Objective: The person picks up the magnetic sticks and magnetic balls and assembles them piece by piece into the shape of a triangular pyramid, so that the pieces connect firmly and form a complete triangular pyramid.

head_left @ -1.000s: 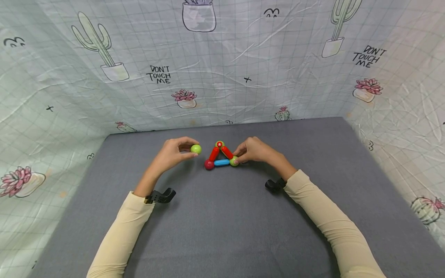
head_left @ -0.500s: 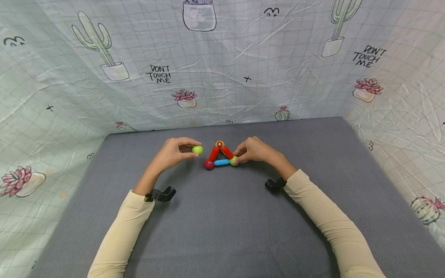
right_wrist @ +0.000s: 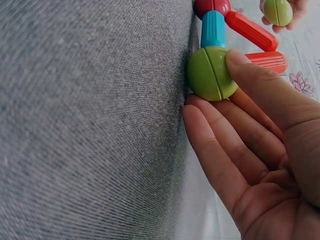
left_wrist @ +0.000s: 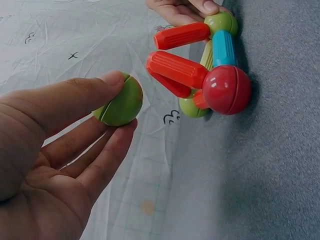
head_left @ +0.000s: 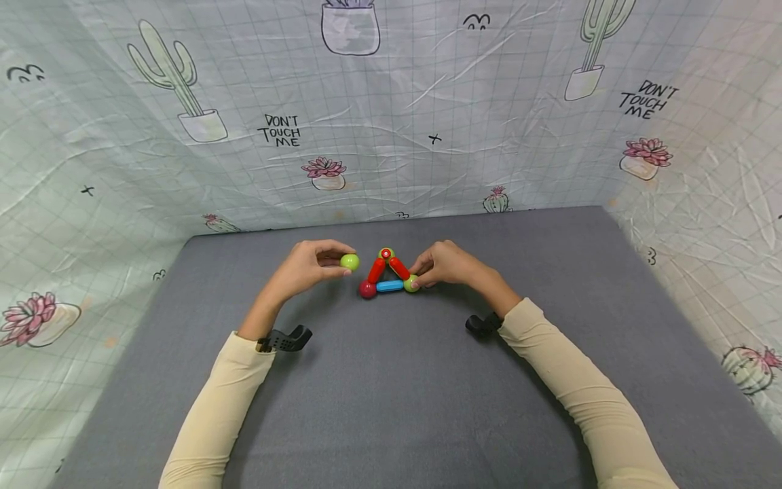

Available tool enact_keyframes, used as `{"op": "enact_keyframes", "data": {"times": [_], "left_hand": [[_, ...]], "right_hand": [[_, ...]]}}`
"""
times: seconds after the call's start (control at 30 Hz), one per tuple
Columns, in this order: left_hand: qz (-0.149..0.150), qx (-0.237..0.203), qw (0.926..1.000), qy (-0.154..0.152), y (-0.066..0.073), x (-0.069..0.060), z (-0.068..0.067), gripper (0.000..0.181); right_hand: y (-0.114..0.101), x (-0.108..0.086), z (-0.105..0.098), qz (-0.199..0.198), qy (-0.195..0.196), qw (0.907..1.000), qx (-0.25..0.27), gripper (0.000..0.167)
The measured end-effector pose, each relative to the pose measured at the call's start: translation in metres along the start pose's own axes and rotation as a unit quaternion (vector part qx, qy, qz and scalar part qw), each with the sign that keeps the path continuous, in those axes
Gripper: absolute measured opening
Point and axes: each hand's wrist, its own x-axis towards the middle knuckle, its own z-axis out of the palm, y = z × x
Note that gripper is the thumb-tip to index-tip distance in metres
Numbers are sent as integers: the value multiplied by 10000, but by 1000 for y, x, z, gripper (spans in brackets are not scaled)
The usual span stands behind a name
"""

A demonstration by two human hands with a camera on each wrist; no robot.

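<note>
My left hand pinches a loose green ball between thumb and fingertips, above the table and left of a small construction of rods and balls. That construction stands on the table with a red ball, a green ball at its right corner and another green ball at the back. A blue rod joins the red ball to the right green ball; a yellow rod partly shows behind it. Red rods lean upward from the corners. My right hand pinches the right green ball.
A grey cloth-covered table lies beneath everything. Behind it and at the sides hangs a pale curtain printed with cacti. Each wrist wears a black camera mount.
My left hand has shifted slightly right with the loose green ball, bringing it closer to the construction. The right hand and the construction look unmoved.
</note>
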Motion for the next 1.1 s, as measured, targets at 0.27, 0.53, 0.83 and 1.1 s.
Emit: {"op": "enact_keyframes", "data": {"times": [0.27,0.53,0.83,1.1], "left_hand": [[124,-20,9999,-42,1,4,3,36],[116,-169,9997,-93,3,9,5,36],[106,-206,9996,-176,4,13,6,36],[129,-190,9994,-249,7,16,6,35]], "right_hand": [[3,1,0,-58,36,9999,-150,25],[2,0,0,-50,-2,10000,-24,23],[1,-1,-1,-35,-68,10000,51,22],[0,-1,-1,-23,-21,10000,-13,24]]}}
